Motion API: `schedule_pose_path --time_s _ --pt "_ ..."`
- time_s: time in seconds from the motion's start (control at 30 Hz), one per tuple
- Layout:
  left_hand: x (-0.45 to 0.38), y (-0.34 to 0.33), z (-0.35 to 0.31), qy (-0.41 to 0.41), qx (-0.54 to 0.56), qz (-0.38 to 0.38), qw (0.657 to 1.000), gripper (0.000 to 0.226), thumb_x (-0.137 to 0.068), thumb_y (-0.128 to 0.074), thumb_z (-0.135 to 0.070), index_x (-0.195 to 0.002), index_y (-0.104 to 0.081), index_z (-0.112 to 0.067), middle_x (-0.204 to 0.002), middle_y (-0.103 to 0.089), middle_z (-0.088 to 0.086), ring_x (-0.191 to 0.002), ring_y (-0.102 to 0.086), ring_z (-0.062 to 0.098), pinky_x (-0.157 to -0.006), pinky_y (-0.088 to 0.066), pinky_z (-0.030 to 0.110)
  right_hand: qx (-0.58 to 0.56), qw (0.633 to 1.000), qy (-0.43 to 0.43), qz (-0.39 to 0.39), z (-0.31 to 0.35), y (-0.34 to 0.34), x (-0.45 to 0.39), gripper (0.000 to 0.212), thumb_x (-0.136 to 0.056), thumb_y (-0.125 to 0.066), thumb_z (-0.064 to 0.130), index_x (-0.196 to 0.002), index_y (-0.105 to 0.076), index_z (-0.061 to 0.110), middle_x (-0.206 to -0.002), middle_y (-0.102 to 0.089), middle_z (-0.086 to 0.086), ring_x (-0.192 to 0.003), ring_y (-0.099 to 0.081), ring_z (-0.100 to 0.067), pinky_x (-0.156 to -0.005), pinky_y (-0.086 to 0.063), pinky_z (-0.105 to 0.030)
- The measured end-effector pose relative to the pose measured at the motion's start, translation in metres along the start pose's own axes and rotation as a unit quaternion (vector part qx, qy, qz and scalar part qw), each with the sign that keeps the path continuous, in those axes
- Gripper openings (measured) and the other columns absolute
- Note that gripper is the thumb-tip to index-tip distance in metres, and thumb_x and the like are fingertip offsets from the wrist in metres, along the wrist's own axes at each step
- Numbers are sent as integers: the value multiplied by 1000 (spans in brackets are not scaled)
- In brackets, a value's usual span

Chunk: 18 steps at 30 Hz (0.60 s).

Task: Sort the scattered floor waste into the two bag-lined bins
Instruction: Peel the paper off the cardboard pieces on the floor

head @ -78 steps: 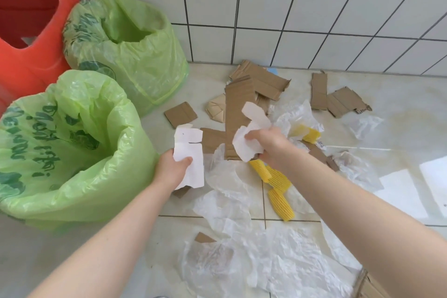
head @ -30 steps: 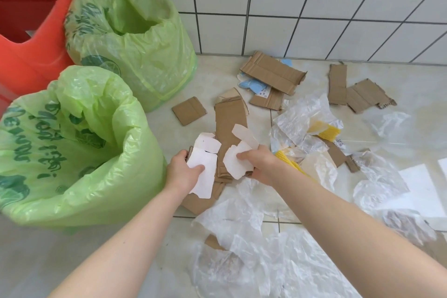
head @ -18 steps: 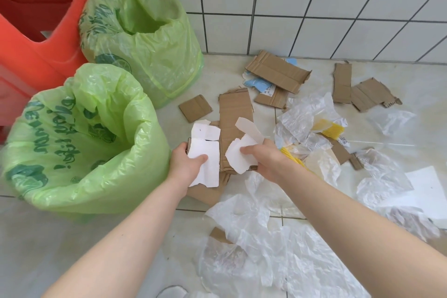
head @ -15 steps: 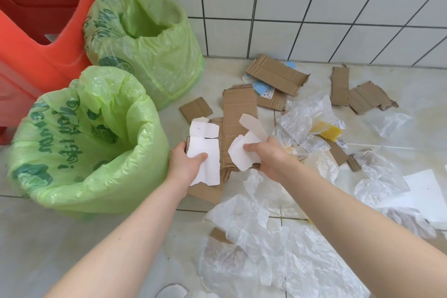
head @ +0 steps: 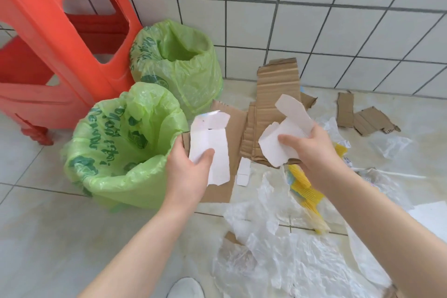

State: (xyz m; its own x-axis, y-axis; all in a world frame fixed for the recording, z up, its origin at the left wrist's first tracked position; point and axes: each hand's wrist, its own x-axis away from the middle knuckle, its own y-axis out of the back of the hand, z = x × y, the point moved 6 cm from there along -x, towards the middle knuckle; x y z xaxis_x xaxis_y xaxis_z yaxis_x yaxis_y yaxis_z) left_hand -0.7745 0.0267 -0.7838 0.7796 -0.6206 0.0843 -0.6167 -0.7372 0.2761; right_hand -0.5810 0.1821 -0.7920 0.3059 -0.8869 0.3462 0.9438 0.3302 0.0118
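My left hand point(head: 187, 172) grips a white card piece point(head: 212, 145) together with a brown cardboard sheet point(head: 235, 123) behind it, just right of the near green-lined bin point(head: 116, 150). My right hand point(head: 312, 150) holds torn white card scraps point(head: 280, 138) and a tall strip of corrugated cardboard point(head: 275, 94), lifted off the floor. The far green-lined bin point(head: 179, 68) stands against the wall behind the near one. Both bins look open at the top.
An orange plastic stool point(head: 60, 51) stands left of the bins. Clear plastic film point(head: 290, 256) covers the floor at lower right, with a yellow wrapper point(head: 304, 191) among it. Cardboard scraps point(head: 362, 118) lie near the tiled wall. A small white scrap point(head: 243, 173) lies on the floor.
Both hands have risen from the floor with white card and cardboard in them, and have come closer to the near bin. The view has swung left, showing more of the stool.
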Motion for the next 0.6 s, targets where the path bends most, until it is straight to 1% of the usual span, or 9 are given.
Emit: schedule_pose_path --time_s 0.13,0.23,0.3,0.37,0.4,0.43,0.5,0.57,0.6 --pt "6 40 -26 -30 45 -44 998 20 -83 -69 -7 -88 -64 -26 -85 -72 -13 -80 -69 8 -70 -55 30 -36 996 6 84 33 -37 21 25 -89 -52 -2 -103 -62 17 -98 -68 -8 -86 -63 -26 -70 -47 -41" --pt "-7 76 -38 -35 87 -96 991 17 -85 -68 -8 -88 -65 -25 -81 -72 -15 -77 -70 5 -66 -56 25 -60 992 -11 111 49 -78 28 26 -89 -42 1 -97 -62 15 -95 -63 -14 -81 -58 -28 -64 -43 -38" --pt "-19 101 -43 -40 107 -141 983 17 -85 -67 -8 -89 -65 -25 -85 -72 -14 -79 -70 3 -67 -56 22 -44 989 -12 140 57 -112 30 28 -88 -39 2 -96 -62 15 -95 -61 -14 -80 -56 -29 -58 -44 -35" --pt "-30 126 -47 -51 122 -190 973 15 -85 -66 -12 -93 -65 -25 -93 -72 -11 -87 -71 7 -76 -57 29 -12 984 5 180 64 -146 30 31 -86 -39 1 -103 -62 11 -97 -61 -15 -84 -56 -29 -61 -45 -36" --pt "-35 138 -50 -63 119 -215 967 15 -85 -66 -15 -94 -64 -27 -94 -72 -12 -89 -70 7 -79 -56 30 3 981 16 194 68 -161 30 33 -86 -39 -1 -108 -60 8 -98 -62 -15 -86 -57 -30 -63 -47 -37" --pt "-39 147 -53 -78 116 -235 962 16 -86 -65 -16 -94 -63 -29 -94 -71 -14 -89 -69 4 -80 -55 28 16 979 25 202 70 -176 29 34 -85 -39 -2 -111 -59 7 -100 -62 -14 -88 -59 -30 -63 -49 -37" --pt "-46 160 -55 -112 92 -266 953 19 -87 -63 -15 -93 -58 -33 -93 -68 -16 -86 -66 1 -78 -52 22 36 979 31 200 73 -202 26 36 -85 -38 -4 -110 -57 12 -102 -64 -10 -94 -63 -32 -66 -54 -41" --pt "-52 164 -48 -125 49 -283 950 16 -86 -62 -16 -95 -52 -25 -86 -62 -15 -76 -60 -2 -72 -47 21 59 980 31 189 68 -226 23 35 -85 -38 -4 -107 -55 16 -100 -63 -7 -96 -62 -29 -79 -56 -46" --pt "-55 163 -41 -116 19 -282 952 18 -86 -62 -15 -97 -49 -22 -81 -58 -13 -70 -56 -3 -66 -44 22 85 979 41 183 64 -236 22 35 -85 -40 -4 -110 -54 17 -102 -62 -6 -97 -62 -28 -84 -56 -49"
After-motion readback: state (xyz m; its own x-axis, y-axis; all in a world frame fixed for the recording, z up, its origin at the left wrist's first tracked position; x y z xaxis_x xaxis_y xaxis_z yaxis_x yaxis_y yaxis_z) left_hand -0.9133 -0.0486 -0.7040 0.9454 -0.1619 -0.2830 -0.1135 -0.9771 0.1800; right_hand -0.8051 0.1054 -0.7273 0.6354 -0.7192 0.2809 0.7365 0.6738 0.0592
